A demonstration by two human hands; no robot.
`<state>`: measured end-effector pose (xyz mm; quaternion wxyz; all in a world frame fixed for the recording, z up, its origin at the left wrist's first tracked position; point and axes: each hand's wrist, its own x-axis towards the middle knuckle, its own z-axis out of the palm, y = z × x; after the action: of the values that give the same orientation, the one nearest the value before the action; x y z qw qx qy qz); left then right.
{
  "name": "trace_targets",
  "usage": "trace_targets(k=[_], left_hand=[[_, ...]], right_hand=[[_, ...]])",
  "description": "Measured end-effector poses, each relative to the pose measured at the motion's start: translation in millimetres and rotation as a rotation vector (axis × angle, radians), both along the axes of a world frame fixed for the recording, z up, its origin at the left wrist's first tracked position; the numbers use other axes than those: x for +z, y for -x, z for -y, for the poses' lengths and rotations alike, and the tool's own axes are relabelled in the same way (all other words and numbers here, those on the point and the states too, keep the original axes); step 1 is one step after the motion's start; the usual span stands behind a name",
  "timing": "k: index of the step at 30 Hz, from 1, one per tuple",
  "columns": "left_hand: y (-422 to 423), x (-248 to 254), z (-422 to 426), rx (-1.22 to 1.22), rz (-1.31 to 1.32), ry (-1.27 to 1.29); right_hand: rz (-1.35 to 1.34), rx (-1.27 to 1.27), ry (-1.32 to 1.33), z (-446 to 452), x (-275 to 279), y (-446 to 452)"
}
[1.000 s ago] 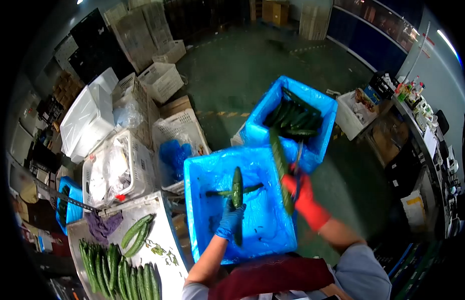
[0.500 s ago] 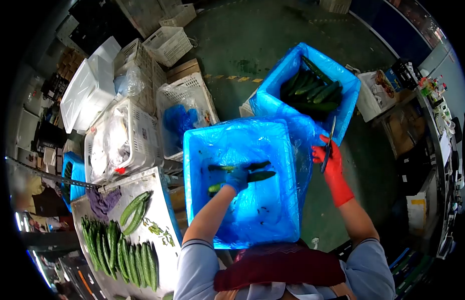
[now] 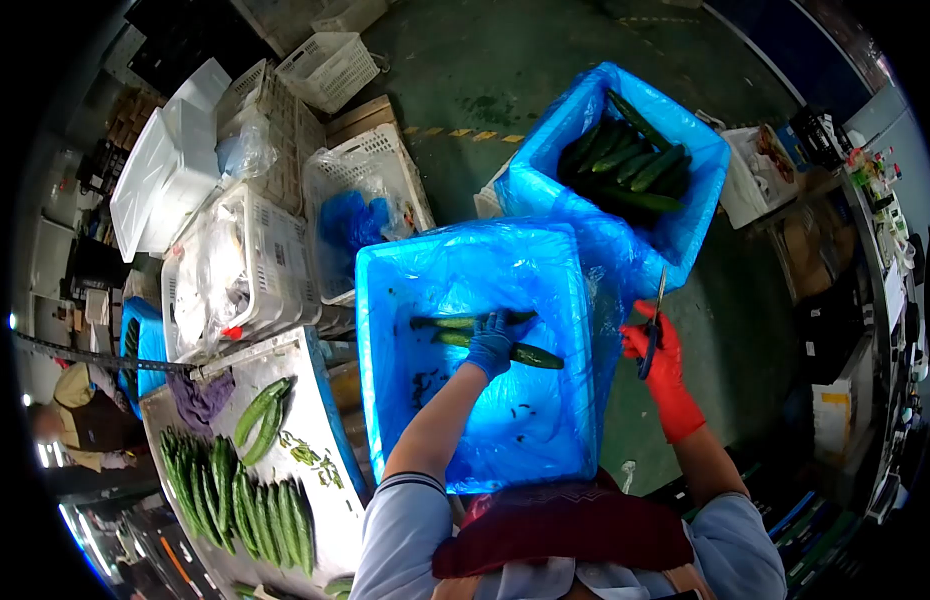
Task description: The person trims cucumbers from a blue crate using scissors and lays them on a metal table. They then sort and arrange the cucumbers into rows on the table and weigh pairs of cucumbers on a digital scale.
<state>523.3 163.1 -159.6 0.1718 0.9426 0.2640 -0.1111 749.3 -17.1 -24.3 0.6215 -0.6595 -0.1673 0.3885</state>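
Note:
My left hand, in a blue glove, is closed over a dark green cucumber inside the blue-lined bin in front of me. Another cucumber lies against the far side of that hand; whether the fingers hold it too is hidden. Dark scraps are scattered on the liner. Beyond the bin's right edge, my right hand, in a red glove, grips scissors with their blades pointing away from me. A second blue-lined bin, farther off at the right, holds several cucumbers.
At left, a metal table bears several cucumbers, green trimmings and a purple cloth. White crates stack up behind it. A shelf with bottles runs along the right. Another person is at far left.
My left hand has moved right within the bin, and the cucumber under it has shifted right with its tip turned slightly toward me. My right hand keeps the scissors in about the same place.

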Motion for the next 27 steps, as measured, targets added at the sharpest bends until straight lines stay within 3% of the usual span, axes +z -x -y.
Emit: trace_targets(k=[1, 2, 6, 8, 11, 12, 13, 14, 16, 21, 24, 27], left_hand=[[-3.2, 10.1, 2.7, 0.048, -0.053, 0.010], [4.5, -5.3, 8.0, 0.015, 0.050, -0.149], [27.1, 4.4, 24.2, -0.092, -0.189, 0.266], [29.5, 27.2, 30.7, -0.123, -0.293, 0.293], [25.8, 23.5, 22.0, 0.058, -0.323, 0.092], [28.4, -0.6, 16.5, 0.163, -0.238, -0.016], [18.8, 30.6, 4.9, 0.177, -0.258, -0.063], [24.2, 9.9, -8.3, 0.286, -0.073, 0.065], [28.8, -6.7, -26.1, 0.325, 0.020, 0.120], [31.4, 25.1, -21.5, 0.101, -0.164, -0.283], [29.2, 3.7, -50.1, -0.045, -0.222, 0.206], [22.0, 47.0, -29.2, 0.067, -0.501, 0.354]], right_hand=[[0.000, -0.018, 0.029, -1.2, 1.5, 1.2], [-0.003, -0.038, 0.058, -2.6, 4.7, 3.3], [0.024, -0.010, 0.055, 7.1, 7.9, -3.3], [-0.007, -0.028, 0.047, 8.8, 6.3, -1.3], [-0.040, -0.022, 0.044, 6.3, 2.7, 2.9], [-0.049, -0.014, 0.047, 5.1, 1.6, 5.1], [-0.067, -0.012, 0.052, 4.2, 2.2, 7.2], [-0.084, -0.009, 0.054, 2.5, 3.0, 9.1], [-0.105, -0.004, 0.059, 1.5, 2.9, 9.5], [-0.109, -0.003, 0.089, 4.3, -2.5, 13.9], [-0.115, 0.002, 0.084, 6.4, -1.1, 16.6], [-0.123, -0.009, 0.092, 10.0, -5.8, 14.2]])
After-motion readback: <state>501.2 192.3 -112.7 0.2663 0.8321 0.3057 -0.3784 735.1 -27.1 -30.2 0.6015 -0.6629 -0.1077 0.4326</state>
